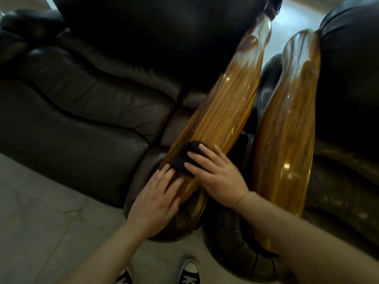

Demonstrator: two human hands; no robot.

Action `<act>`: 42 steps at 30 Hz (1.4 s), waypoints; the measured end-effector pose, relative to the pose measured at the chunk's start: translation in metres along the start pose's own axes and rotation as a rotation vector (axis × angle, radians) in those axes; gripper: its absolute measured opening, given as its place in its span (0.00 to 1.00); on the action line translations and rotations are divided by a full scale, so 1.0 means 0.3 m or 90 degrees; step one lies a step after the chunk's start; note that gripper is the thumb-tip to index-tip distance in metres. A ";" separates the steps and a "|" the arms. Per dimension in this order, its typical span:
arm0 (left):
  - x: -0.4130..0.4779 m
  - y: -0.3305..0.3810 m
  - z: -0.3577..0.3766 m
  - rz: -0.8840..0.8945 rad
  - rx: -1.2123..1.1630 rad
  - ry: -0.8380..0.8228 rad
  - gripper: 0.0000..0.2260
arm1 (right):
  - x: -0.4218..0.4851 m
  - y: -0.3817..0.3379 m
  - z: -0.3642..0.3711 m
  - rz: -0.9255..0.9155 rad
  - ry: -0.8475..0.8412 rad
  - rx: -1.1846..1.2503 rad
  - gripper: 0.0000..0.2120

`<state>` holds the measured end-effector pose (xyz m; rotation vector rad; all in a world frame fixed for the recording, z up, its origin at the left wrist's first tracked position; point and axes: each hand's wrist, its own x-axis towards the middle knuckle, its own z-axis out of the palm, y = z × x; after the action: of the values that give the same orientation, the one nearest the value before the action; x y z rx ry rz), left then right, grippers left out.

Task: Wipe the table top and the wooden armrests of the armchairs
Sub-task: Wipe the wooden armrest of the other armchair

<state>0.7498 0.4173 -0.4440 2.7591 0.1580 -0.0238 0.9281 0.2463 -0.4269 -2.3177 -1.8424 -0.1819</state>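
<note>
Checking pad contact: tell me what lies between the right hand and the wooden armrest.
A dark crumpled cloth lies under the right hand on the glossy striped wooden armrest, per the head view.

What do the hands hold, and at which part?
The right hand presses a dark cloth from above onto the left wooden armrest; no clear grip shows. The left hand lies flat on that armrest, holding nothing.

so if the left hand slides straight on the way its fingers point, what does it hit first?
The black cloth. The left hand lies flat on the near end of the wooden armrest, fingertips almost touching the cloth under the right hand. Beyond that, probably just more armrest.
</note>
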 end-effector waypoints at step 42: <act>-0.086 -0.033 -0.060 0.000 -0.012 -0.026 0.26 | 0.129 -0.108 0.007 0.299 0.032 -0.010 0.21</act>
<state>0.7231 0.4303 -0.4300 2.7376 0.1464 -0.0776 0.9054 0.2907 -0.4190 -2.6469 -1.2282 -0.1850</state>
